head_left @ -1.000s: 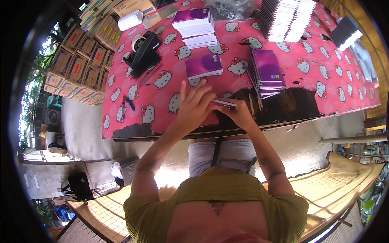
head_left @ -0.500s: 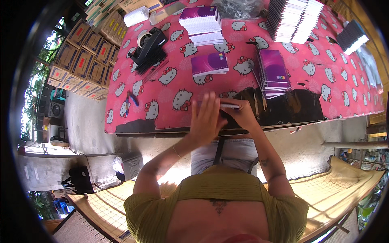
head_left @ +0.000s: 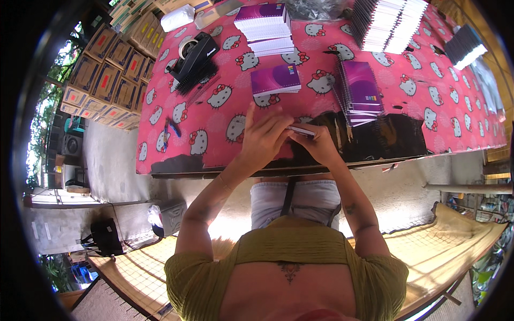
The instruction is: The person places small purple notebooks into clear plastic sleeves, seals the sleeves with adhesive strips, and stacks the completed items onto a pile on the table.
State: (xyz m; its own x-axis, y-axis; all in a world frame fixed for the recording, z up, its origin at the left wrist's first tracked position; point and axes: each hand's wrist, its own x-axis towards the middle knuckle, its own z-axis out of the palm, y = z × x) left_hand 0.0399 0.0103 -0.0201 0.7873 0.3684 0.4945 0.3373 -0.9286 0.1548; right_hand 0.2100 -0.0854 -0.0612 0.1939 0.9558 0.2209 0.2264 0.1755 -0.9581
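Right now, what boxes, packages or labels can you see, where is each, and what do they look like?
Cardboard boxes: stacked left of the table, brown, rectangular, each with a red label.
Pale cartons: top left, behind the table, flat stacks.
White wrapped package: table's far left corner, soft, bag-like.
Purple notebooks: beyond the hands, small coloured cover marks.

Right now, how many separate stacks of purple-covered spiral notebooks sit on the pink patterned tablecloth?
3: a tall stack at the far edge, a small stack mid-table, a fanned stack to its right. Others may be hidden.
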